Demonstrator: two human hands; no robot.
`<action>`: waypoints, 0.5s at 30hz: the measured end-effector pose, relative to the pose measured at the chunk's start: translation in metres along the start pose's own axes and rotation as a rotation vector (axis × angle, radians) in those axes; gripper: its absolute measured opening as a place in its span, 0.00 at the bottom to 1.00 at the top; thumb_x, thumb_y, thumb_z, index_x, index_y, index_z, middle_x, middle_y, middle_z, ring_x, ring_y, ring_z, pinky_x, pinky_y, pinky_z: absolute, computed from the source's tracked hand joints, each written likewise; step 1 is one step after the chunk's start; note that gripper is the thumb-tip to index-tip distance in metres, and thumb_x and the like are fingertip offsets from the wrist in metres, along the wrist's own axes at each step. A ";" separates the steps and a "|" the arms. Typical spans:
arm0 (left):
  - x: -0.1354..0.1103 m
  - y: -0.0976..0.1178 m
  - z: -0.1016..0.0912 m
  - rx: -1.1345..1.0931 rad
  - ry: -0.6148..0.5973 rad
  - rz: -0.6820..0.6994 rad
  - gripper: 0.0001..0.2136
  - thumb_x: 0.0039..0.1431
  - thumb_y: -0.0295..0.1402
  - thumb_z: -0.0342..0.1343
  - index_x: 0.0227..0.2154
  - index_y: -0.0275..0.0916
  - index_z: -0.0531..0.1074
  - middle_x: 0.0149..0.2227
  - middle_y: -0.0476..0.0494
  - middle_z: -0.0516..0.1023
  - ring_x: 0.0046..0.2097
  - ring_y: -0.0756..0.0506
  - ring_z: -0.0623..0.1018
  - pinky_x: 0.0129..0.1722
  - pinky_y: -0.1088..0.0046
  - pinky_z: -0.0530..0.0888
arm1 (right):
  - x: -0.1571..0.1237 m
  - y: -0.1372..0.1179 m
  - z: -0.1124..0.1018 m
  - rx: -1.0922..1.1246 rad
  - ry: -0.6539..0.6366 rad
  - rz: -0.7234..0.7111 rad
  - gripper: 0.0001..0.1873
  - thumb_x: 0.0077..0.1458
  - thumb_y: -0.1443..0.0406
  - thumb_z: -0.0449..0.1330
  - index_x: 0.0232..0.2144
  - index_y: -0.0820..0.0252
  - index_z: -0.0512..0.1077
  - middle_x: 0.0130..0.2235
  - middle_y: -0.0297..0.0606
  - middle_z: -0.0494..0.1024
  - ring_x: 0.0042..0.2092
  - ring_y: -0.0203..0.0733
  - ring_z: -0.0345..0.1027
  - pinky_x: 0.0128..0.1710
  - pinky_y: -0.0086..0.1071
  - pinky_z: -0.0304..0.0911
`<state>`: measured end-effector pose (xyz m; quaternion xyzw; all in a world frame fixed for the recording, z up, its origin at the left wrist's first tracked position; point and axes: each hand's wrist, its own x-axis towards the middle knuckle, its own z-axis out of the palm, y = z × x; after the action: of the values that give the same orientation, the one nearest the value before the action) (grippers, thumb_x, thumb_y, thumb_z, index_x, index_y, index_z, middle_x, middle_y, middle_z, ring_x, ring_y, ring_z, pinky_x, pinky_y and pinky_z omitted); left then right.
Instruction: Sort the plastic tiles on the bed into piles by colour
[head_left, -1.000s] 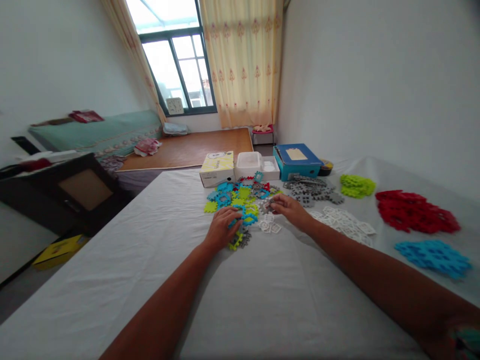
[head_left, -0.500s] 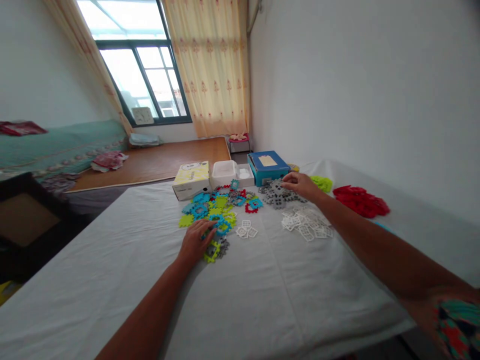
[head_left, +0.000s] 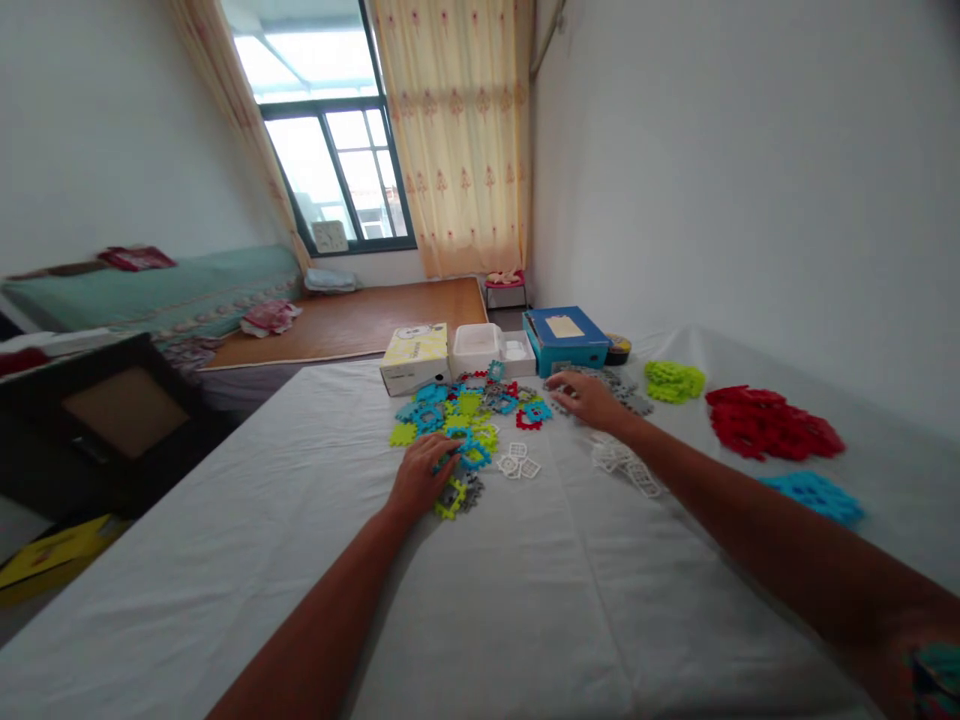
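Note:
A mixed heap of toothed plastic building pieces (head_left: 469, 403), in blue, lime, red and grey, lies mid-table. At its near edge is my left hand (head_left: 424, 472), fingers curled at a blue piece (head_left: 474, 448); whether it grips one is partly hidden. Beside it lie a lime piece (head_left: 451, 498) and grey pieces (head_left: 471, 492). My right hand (head_left: 583, 394) hovers at the left side of the grey pile (head_left: 626, 386), fingers apart with nothing visible in them. White grid pieces (head_left: 619, 458) lie under and beside the right forearm; a few more white pieces (head_left: 517, 462) sit between the hands.
Lime (head_left: 673, 381), red (head_left: 769, 422) and blue piles (head_left: 814, 497) lie along the right. A yellow-white box (head_left: 415, 360), a white container (head_left: 478, 345) and a blue box (head_left: 566, 342) stand at the back. The tabletop has a white cloth (head_left: 480, 600).
The view has turned left to right, bringing the blue pile fully into sight. My right hand has moved left across the grey pile towards the mixed heap. The left hand stays by the heap.

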<state>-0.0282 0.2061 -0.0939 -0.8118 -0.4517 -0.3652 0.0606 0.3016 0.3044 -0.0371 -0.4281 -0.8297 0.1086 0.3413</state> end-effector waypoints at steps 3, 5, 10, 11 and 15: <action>0.000 0.005 -0.002 -0.002 0.009 0.008 0.09 0.61 0.33 0.55 0.43 0.43 0.75 0.40 0.44 0.79 0.46 0.44 0.76 0.48 0.63 0.72 | -0.013 -0.059 0.037 0.176 -0.252 -0.199 0.12 0.58 0.62 0.57 0.44 0.58 0.73 0.43 0.39 0.79 0.38 0.38 0.73 0.39 0.31 0.66; 0.000 0.009 -0.002 0.004 0.007 0.023 0.08 0.61 0.33 0.55 0.41 0.42 0.75 0.40 0.43 0.79 0.46 0.44 0.76 0.49 0.62 0.72 | -0.022 -0.083 0.058 0.180 -0.294 -0.271 0.15 0.56 0.63 0.60 0.46 0.58 0.72 0.42 0.41 0.79 0.39 0.40 0.72 0.40 0.32 0.65; -0.001 0.013 -0.003 0.001 0.002 0.048 0.07 0.61 0.33 0.55 0.41 0.43 0.75 0.40 0.44 0.79 0.47 0.44 0.76 0.50 0.63 0.71 | -0.031 -0.089 0.080 0.192 -0.197 -0.239 0.07 0.56 0.68 0.58 0.39 0.60 0.73 0.34 0.39 0.78 0.35 0.38 0.71 0.36 0.30 0.64; -0.001 0.013 -0.003 -0.001 -0.002 0.050 0.07 0.62 0.33 0.55 0.42 0.43 0.75 0.40 0.44 0.79 0.47 0.45 0.76 0.50 0.63 0.71 | -0.031 -0.084 0.080 0.224 -0.192 -0.212 0.08 0.56 0.69 0.58 0.39 0.60 0.73 0.33 0.37 0.78 0.33 0.37 0.71 0.34 0.29 0.64; 0.001 0.011 -0.005 -0.006 -0.011 0.051 0.10 0.63 0.31 0.52 0.45 0.43 0.74 0.42 0.43 0.79 0.47 0.45 0.76 0.50 0.64 0.71 | -0.021 -0.053 0.058 0.273 -0.064 -0.071 0.10 0.55 0.66 0.58 0.41 0.57 0.71 0.32 0.34 0.78 0.30 0.35 0.71 0.33 0.28 0.65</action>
<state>-0.0221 0.1981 -0.0872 -0.8253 -0.4300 -0.3602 0.0650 0.2383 0.2625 -0.0648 -0.3444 -0.8322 0.2220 0.3735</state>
